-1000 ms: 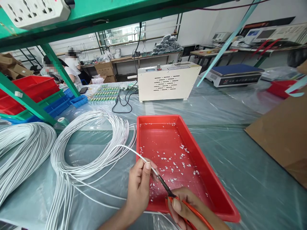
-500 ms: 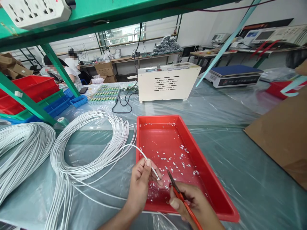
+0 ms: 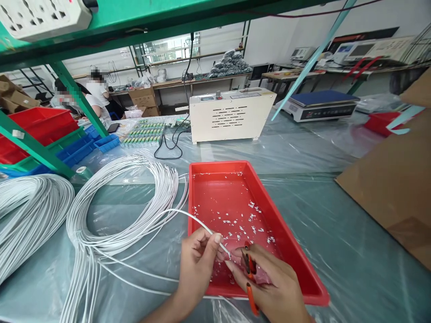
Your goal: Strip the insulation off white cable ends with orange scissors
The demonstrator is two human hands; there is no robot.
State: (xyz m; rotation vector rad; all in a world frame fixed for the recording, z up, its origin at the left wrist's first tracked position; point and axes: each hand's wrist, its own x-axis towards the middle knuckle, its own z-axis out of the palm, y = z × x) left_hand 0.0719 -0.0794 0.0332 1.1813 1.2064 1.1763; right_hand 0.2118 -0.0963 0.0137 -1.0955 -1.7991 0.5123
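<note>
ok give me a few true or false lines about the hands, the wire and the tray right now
1. The left hand pinches a white wire. True.
2. The red tray is full of water. False: it holds small white scraps.
3. The right hand holds an orange-handled tool. True.
4. The wire end is outside the tray. False: it is over the tray.
5. The wire bundle lies right of the tray. False: left.
</note>
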